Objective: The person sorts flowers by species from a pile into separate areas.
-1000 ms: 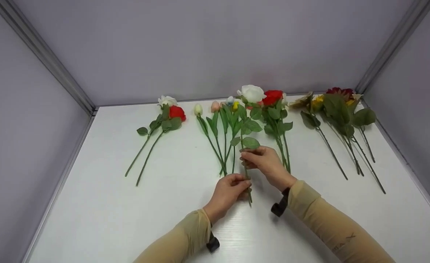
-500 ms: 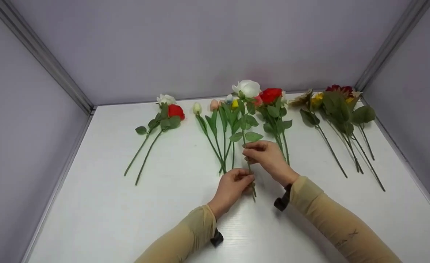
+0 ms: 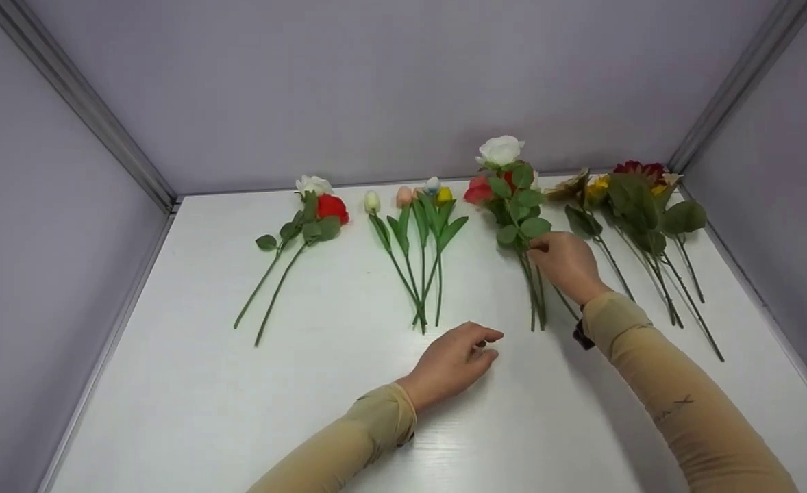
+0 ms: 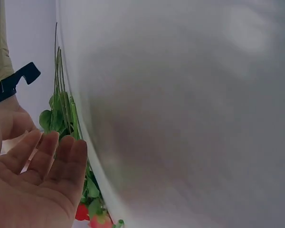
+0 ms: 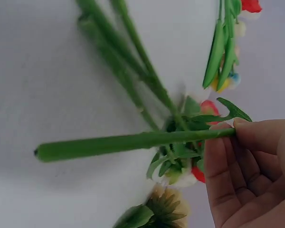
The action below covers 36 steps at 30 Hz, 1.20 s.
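A white rose (image 3: 501, 150) is held by its green stem in my right hand (image 3: 566, 263), the thumb and fingers pinching it below the leaves. The rose is over a bunch with a pink-red rose (image 3: 477, 190) and a red rose partly hidden behind its leaves. In the right wrist view the lower stem (image 5: 99, 146) juts out from the pinch, above other stems. My left hand (image 3: 455, 363) is over the front middle of the table, fingers relaxed and holding nothing. The left wrist view shows its palm and loosely bent fingers (image 4: 42, 156).
Several tulips (image 3: 423, 253) lie in the middle of the white table (image 3: 191, 404). A white rose (image 3: 314, 185) and a red rose (image 3: 333, 208) lie at left. Darker flowers (image 3: 640, 198) with long stems lie at right, near the side wall.
My right hand has carried the white rose right and away from me, from beside the tulips to over the red rose bunch. My left hand has let go of the stem.
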### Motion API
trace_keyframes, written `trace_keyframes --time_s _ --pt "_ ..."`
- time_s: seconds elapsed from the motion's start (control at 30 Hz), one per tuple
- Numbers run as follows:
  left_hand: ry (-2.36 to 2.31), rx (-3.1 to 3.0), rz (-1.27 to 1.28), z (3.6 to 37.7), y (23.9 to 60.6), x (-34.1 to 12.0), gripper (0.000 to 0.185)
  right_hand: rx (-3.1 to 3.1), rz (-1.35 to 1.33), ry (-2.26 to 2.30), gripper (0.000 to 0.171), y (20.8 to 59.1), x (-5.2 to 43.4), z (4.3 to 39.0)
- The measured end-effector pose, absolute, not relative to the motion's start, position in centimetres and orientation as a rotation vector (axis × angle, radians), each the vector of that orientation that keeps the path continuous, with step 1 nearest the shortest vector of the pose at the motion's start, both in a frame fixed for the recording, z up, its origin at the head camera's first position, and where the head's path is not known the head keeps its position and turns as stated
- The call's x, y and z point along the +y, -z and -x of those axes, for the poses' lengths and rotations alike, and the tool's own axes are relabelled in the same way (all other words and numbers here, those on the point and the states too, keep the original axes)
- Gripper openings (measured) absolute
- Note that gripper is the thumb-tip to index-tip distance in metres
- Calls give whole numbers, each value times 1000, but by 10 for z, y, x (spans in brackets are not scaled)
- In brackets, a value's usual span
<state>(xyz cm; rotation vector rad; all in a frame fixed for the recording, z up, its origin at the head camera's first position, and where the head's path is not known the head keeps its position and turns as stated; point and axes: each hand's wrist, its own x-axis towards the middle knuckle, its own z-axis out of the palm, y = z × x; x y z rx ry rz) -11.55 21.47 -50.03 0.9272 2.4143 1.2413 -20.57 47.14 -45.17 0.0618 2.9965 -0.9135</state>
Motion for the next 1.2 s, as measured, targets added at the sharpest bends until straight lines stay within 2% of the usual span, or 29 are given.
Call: trace_keyframes --time_s 0.37,1.1,1.2 --pt "-940 2423 -1201 113 488 227 32 3033 -87 871 23 480 487 207" --pt "-1026 2317 -1204 111 484 221 29 3074 -135 778 23 480 486 206" --pt "-1031 2315 -1202 111 484 221 29 3083 -148 735 28 481 487 207"
